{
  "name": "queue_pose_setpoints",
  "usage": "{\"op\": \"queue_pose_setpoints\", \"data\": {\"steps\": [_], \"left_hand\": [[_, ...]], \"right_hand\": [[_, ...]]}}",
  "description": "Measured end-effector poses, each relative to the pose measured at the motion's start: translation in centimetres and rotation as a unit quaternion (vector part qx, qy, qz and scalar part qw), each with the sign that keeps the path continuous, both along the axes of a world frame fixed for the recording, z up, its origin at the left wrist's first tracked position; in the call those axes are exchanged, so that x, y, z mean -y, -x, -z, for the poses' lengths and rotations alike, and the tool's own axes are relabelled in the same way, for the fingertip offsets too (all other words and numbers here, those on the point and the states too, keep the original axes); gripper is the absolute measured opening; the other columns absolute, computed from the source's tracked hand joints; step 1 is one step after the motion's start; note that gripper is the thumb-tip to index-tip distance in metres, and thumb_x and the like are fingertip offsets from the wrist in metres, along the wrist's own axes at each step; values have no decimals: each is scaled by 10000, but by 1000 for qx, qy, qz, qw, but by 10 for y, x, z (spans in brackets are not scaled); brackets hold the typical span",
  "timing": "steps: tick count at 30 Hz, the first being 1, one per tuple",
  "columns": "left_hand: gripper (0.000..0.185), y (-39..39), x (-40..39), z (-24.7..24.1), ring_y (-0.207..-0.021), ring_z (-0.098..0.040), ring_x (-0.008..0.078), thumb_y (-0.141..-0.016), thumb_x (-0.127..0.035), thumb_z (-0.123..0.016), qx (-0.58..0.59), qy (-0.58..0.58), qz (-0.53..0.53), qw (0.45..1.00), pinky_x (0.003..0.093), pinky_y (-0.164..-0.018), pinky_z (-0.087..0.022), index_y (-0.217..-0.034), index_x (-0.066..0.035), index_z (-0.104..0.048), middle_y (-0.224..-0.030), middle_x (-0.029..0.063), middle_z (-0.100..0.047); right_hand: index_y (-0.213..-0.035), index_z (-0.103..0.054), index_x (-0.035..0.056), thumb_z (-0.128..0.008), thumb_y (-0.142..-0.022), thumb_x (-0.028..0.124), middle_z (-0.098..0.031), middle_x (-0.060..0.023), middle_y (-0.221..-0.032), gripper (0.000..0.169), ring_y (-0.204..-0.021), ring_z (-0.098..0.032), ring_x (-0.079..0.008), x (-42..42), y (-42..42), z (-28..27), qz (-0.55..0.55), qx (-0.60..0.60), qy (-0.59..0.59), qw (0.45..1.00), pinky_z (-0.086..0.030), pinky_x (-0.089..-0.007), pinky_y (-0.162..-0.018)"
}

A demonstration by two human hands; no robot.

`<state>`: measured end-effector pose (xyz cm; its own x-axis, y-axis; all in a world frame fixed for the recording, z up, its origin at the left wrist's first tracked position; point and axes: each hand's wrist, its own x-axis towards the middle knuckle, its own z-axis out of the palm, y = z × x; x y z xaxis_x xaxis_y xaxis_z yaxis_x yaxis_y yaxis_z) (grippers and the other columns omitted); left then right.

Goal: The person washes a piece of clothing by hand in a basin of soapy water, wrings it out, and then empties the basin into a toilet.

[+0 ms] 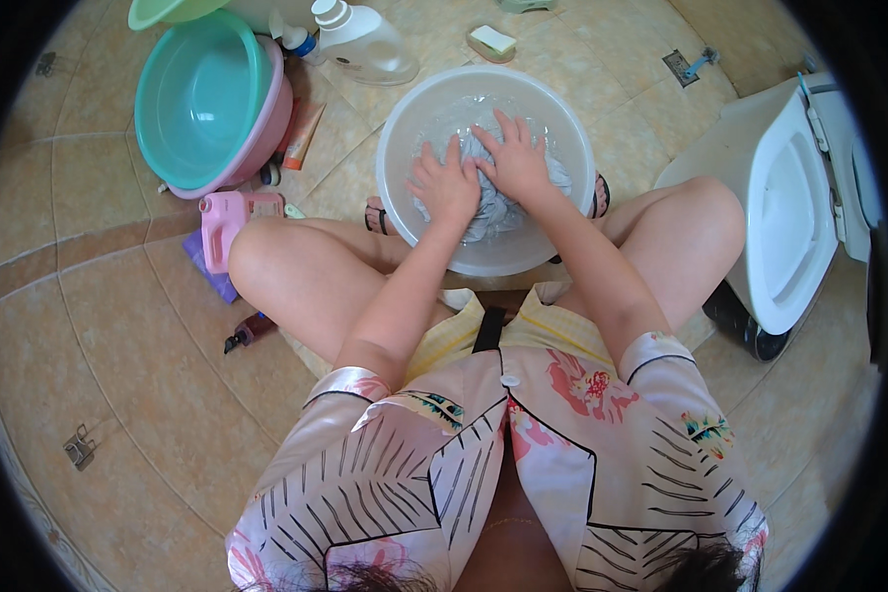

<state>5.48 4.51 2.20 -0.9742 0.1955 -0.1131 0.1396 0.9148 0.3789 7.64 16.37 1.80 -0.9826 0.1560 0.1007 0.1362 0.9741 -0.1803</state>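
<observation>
A white plastic basin [414, 237] stands on the tiled floor between my feet. Crumpled pale grey cloth [496, 211] lies in clear water inside it. My left hand [448, 185] rests on the cloth at its left side, palm down with the fingers apart. Beside it, my right hand [514, 159] lies spread over the upper part of the cloth. The thumbs nearly meet. Neither hand is closed around the cloth. What is under the palms is hidden.
Nested teal and pink basins [200, 111] lean at the upper left. Past the white basin are a white detergent bottle [374, 48] and a soap dish [490, 44]. A pink jug [226, 222] stands beside my left knee. A white toilet [792, 214] is at the right.
</observation>
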Motion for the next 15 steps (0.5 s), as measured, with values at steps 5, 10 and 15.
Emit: {"op": "queue_pose_setpoints", "data": {"steps": [5, 10, 15], "left_hand": [[492, -10, 5, 21, -1229, -254, 408, -862, -324, -468, 23, 41, 46, 998, 621, -967, -170, -1334, -315, -333, -1385, 169, -247], [458, 6, 4, 35, -1193, -294, 395, -863, -342, -465, 59, 14, 40, 997, 590, -936, -245, -1309, -304, -368, -1364, 166, -269], [498, 37, 1, 64, -1130, -390, 329, -873, -465, -430, 134, -231, -15, 964, 519, -906, -338, -1259, -150, -436, -1203, 187, -444]], "right_hand": [[-1306, -366, 348, -565, -806, 376, -351, -66, -1316, 539, -1133, -412, -312, 11, -5, 13, -6, 114, 44, 993, -437, -541, -786], [-1300, -377, 329, -563, -815, 332, -400, -120, -1210, 519, -1061, -467, -321, 3, 0, 29, 35, 139, 137, 980, -473, -476, -764], [-1227, -456, 224, -555, -809, 270, -442, -181, -1086, 432, -903, -538, -353, 20, 5, 22, 114, -6, 342, 933, -481, -421, -737]]}}
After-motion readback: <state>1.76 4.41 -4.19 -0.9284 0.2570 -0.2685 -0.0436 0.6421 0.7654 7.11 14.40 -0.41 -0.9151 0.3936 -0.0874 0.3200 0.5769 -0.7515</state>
